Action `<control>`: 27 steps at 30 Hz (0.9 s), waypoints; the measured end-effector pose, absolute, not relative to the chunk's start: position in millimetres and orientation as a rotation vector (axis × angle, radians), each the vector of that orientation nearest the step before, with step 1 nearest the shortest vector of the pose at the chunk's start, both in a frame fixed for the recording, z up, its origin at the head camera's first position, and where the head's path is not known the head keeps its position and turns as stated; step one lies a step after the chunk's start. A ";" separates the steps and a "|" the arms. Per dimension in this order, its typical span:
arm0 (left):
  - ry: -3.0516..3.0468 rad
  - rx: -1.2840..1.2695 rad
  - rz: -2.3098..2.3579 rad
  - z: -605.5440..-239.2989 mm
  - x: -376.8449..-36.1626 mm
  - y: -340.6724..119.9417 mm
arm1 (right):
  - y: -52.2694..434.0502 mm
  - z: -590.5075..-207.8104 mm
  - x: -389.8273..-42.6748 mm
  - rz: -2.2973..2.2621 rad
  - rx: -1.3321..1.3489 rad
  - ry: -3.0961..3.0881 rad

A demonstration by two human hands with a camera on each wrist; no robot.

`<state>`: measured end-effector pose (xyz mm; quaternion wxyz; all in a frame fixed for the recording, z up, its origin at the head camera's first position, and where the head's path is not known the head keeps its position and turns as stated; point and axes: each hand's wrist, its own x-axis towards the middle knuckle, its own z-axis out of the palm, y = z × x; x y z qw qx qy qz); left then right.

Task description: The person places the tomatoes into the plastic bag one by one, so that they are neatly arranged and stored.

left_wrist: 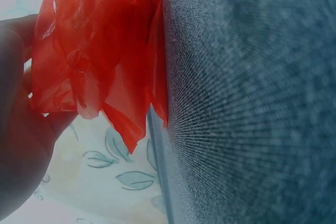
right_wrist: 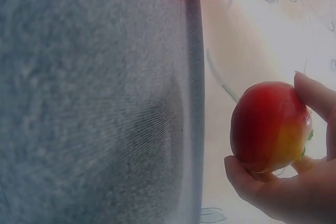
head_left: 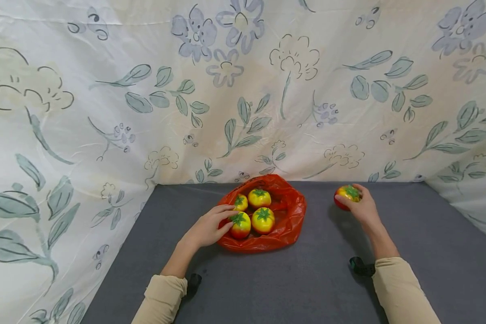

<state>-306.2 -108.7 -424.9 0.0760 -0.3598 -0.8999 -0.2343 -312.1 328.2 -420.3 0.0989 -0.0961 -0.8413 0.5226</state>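
Note:
My right hand (head_left: pixel 364 209) grips a red and yellow tomato (right_wrist: pixel 270 127) with a green leafy top, thumb and fingertips on opposite sides of it. It is held above the grey table, to the right of a red plastic bag (head_left: pixel 289 225). Several similar tomatoes sit in the bag's open mouth. My left hand (head_left: pixel 210 226) reaches over the bag's left rim, its thumb and fingers curved around the front left tomato (head_left: pixel 240 229). In the left wrist view the crumpled bag (left_wrist: pixel 100 40) hides the fingertips and that tomato.
The dark grey table (head_left: pixel 287 283) spreads around the bag. A cloth (head_left: pixel 243 135) printed with flowers and leaves hangs along the table's back and sides. Dark wrist-worn devices show at both sleeves.

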 end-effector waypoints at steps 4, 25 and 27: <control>-2.699 -1.085 -0.708 -424.3 -305.7 -107.8 | 325.2 -416.6 -311.1 1.537 -0.273 -2.498; -2.678 -1.090 -0.691 -422.6 -302.9 -108.2 | 301.3 -407.6 -315.5 1.491 -0.175 -2.532; -2.679 -1.092 -0.685 -422.5 -303.0 -108.2 | 299.3 -406.2 -315.6 1.492 -0.174 -2.534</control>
